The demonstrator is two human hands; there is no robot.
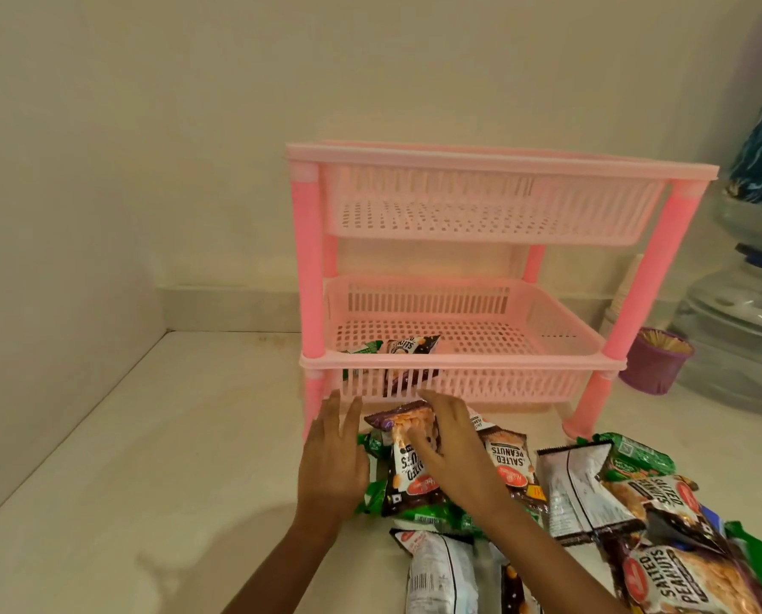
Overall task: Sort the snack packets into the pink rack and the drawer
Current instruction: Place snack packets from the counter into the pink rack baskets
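My right grip (449,452) pinches a salted-peanuts packet (403,471), fingers curled over its top, at 6 o'clock of the pink rack (499,170). My left grip (330,458) lies spread flat at the packet's 9 o'clock. The rack's lower basket (481,364) holds two packets (410,345). More packets (636,502) lie heaped on the table (148,436) at 4 o'clock.

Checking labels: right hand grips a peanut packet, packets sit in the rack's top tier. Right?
No. Head view: the packets are in the rack's lower tier, not the top. The right hand does grip a peanut packet.
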